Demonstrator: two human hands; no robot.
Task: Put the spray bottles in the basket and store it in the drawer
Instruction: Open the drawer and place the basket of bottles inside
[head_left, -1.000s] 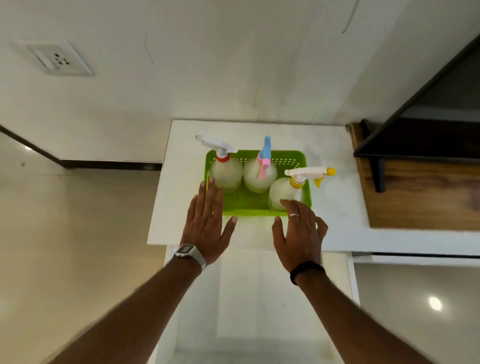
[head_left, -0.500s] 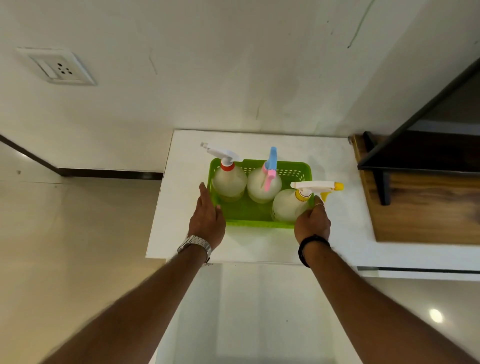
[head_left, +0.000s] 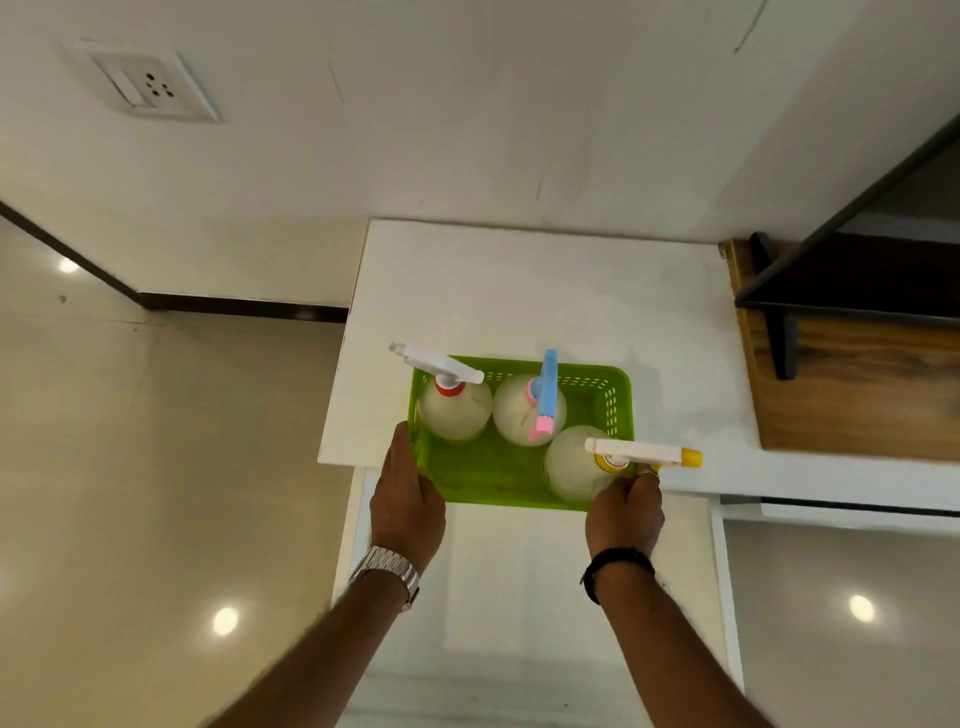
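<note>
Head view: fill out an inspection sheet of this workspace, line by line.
Surface: white countertop, bare behind the basket.
Job's things: green basket overhanging the counter's near edge; three spray bottles upright inside, red-collared, blue-and-pink, yellow-tipped.
Clutter: nothing seen.
Hands: left hand on the basket's left side, right hand at its near right corner.
Cables: nothing seen.
Surroundings: wall socket, wooden shelf unit at right, glossy floor.

Three spray bottles (head_left: 454, 410), one basket (head_left: 498, 475), two hands (head_left: 408, 501)
</note>
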